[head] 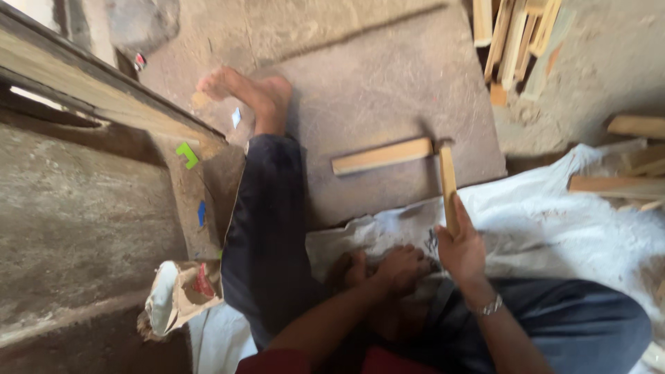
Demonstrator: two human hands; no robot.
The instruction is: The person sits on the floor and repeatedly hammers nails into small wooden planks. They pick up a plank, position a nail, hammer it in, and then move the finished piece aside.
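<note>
Wood strip (449, 185) within right-hand fingers (458, 220)

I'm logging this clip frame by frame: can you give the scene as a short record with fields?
setting: person seated on a floor, one leg stretched out
right hand: grips a wood strip, which points away
left hand: rests on the white sack, holds nothing visible
board: carries a wood piece beside the strip's far end
wood stack: at top right
paper bag: lies left of the leg

A torn paper bag (181, 294), brown and white with a red patch inside, lies open just left of the person's dark trouser leg (267, 235); a white sack (554, 215) spreads right of that leg
</note>
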